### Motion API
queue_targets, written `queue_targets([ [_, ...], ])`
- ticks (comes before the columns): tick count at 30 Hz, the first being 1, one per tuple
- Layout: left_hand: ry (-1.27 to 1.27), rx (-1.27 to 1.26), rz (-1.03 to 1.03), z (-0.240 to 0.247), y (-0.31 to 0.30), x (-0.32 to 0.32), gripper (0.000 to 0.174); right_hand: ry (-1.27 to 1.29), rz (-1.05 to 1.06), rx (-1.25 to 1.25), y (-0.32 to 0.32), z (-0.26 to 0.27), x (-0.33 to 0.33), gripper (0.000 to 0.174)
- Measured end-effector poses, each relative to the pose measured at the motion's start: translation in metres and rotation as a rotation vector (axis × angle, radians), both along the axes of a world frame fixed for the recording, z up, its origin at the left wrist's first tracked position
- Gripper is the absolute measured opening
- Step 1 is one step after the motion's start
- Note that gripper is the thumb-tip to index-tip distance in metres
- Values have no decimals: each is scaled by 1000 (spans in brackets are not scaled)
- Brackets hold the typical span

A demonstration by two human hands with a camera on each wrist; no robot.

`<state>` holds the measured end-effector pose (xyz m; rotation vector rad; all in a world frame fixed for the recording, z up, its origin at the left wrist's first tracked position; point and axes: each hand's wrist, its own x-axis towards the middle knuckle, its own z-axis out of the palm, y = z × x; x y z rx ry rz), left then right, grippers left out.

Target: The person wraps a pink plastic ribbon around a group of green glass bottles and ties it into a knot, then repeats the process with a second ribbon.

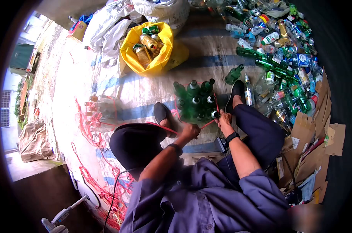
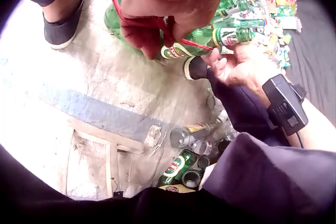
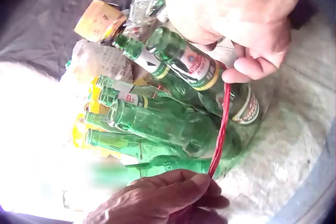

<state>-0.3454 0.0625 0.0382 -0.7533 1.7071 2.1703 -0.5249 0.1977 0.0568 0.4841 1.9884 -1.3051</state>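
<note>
Several green bottles (image 1: pixel 195 99) stand upright in a tight group between the person's feet, with red cord (image 1: pixel 209 124) around them. The left hand (image 1: pixel 189 132) pinches the cord at the near side of the group; in the right wrist view the left hand (image 3: pixel 168 198) has it between thumb and fingers. At the group's near right corner, the right hand (image 1: pixel 224 121) holds the same cord, beside a labelled bottle (image 3: pixel 194 66). Between the two hands the cord (image 3: pixel 223 124) runs taut. Some of the right hand's fingers are hidden in the head view.
A yellow bag (image 1: pixel 147 48) of cans stands beyond the bottles. Loose bottles and cans (image 1: pixel 276 58) are heaped at the right, above cardboard (image 1: pixel 311 143). Tied clear bottles (image 1: pixel 104 112) and tangled red cord (image 1: pixel 92 174) lie at the left. One green bottle (image 1: pixel 234 74) lies near the right shoe.
</note>
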Motion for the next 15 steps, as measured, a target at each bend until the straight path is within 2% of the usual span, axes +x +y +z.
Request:
queue_targets([
  [1,-31,42,79,2,3,3,14,-90,-44,-103,5,5,11,33],
  [5,-63,0,21,4,9,3,13,-259,-203,-95,12,-4,17,32],
  [7,103,-313,-186,-6,11,-1,15,-331,-118,-262,17,11,19,27],
  [8,98,-300,-184,-5,13,-1,15,-336,-118,-249,20,8,19,27],
  [10,-69,-96,-56,1,11,-1,16,-479,-126,-401,19,2,15,23],
  [14,-126,8,4,1,8,2,17,-484,-142,-468,18,-7,19,19],
  [15,-88,3,-12,-3,8,3,17,-501,-208,-477,21,-9,20,19],
])
